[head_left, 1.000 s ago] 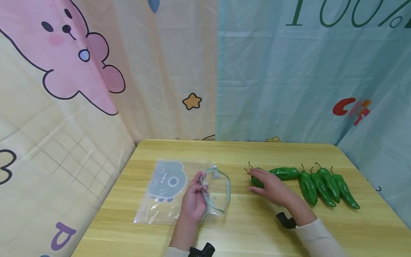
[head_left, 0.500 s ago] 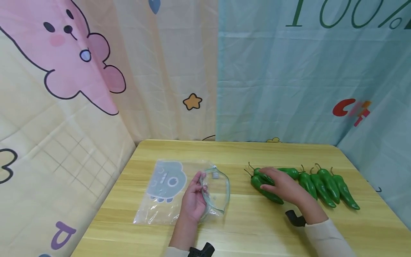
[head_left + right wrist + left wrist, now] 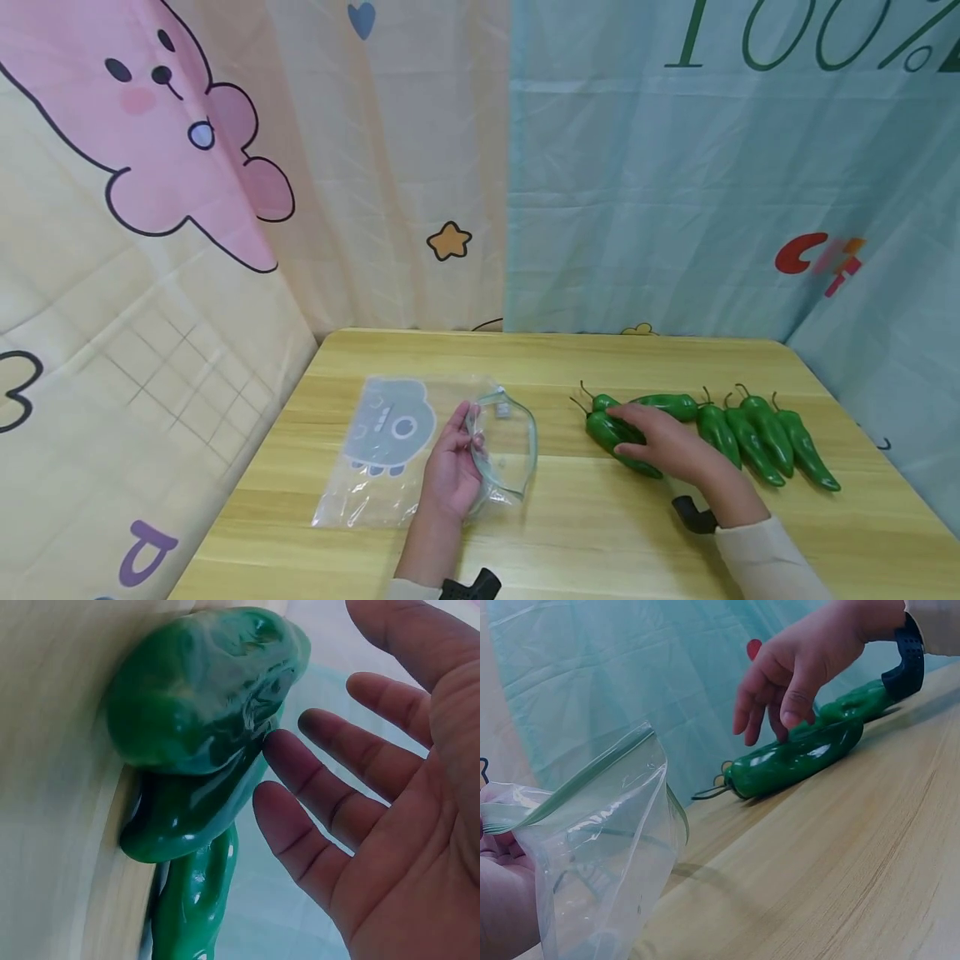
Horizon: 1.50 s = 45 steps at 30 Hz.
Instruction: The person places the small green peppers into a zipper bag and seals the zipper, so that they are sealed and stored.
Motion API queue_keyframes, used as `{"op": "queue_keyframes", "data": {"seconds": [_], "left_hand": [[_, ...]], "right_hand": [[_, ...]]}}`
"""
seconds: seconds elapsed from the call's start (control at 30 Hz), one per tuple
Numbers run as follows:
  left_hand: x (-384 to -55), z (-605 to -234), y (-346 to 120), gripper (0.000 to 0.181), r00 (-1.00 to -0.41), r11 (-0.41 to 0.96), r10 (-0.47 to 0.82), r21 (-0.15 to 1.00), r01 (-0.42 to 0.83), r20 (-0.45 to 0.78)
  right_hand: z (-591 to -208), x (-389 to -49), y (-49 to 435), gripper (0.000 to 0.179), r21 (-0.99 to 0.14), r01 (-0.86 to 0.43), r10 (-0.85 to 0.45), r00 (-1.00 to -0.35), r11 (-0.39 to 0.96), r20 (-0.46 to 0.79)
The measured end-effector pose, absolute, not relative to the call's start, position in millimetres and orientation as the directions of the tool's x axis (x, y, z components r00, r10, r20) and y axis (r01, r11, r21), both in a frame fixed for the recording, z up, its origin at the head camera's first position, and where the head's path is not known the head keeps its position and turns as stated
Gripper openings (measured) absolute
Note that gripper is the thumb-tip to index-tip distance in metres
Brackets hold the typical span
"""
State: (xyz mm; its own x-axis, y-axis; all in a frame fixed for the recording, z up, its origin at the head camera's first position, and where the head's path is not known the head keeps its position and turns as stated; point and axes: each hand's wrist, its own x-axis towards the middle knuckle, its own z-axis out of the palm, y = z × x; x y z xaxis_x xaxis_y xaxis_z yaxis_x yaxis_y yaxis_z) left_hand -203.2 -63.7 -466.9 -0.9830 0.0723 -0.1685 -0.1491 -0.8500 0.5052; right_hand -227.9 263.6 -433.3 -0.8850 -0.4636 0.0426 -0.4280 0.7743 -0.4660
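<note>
A clear plastic zip bag (image 3: 337, 504) with a pale bear print lies on the table. My left hand (image 3: 452, 479) pinches its green-edged rim, and the mouth gapes toward the right. Over the leftmost green chili peppers hovers my right hand (image 3: 671, 446), fingers spread and relaxed. The nearest pepper (image 3: 611, 433) lies slanted below those fingers, with another pepper (image 3: 602, 402) just behind it. In the right wrist view the fingertips are close to the peppers (image 3: 180, 697); whether they touch cannot be told. The left wrist view shows the bag's open mouth (image 3: 604, 840) facing up.
Behind my right hand a pepper (image 3: 671, 406) lies crosswise. Further right, several more peppers (image 3: 765, 433) lie side by side on the wooden table (image 3: 555, 542). Printed curtains (image 3: 637, 208) hang behind the table and along its sides.
My right hand has shifted right and slightly nearer, uncovering the leftmost peppers' stems and bodies. It barely moves in the last half second. My left hand and the bag stay in place.
</note>
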Motion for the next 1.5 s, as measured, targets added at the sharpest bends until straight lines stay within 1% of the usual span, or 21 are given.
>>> {"op": "queue_keyframes", "data": {"seconds": [0.13,0.37,0.57,0.93,1.13,1.5], "left_hand": [[-202.9,-467.4,-64.2,0.056,-0.982,-0.850,0.073,0.505,-0.151,-0.172],[-202.6,-467.2,-64.9,0.055,-0.983,-0.843,0.071,0.516,-0.149,-0.167],[-202.8,-467.2,-65.1,0.057,-0.984,-0.844,0.077,0.515,-0.148,-0.158],[-204.3,-467.1,-64.4,0.051,-0.983,-0.848,0.079,0.508,-0.154,-0.168],[-204.5,-467.8,-64.2,0.050,-0.983,-0.855,0.081,0.495,-0.154,-0.166],[-203.5,-466.4,-63.0,0.051,-0.979,-0.856,0.078,0.490,-0.162,-0.189]], "right_hand": [[-433.5,-226.9,260.5,0.057,-0.454,-0.424,-0.461,-0.887,0.784,0.032],[-437.4,-228.7,256.4,0.054,-0.410,-0.460,-0.485,-0.873,0.787,0.049],[-438.0,-228.9,252.4,0.054,-0.404,-0.463,-0.490,-0.871,0.789,0.042],[-442.8,-229.5,248.4,0.052,-0.394,-0.471,-0.504,-0.863,0.789,0.024],[-444.8,-229.7,246.3,0.052,-0.380,-0.481,-0.514,-0.857,0.790,0.016],[-448.8,-230.2,240.5,0.054,-0.362,-0.473,-0.499,-0.866,0.803,0.026]]}}
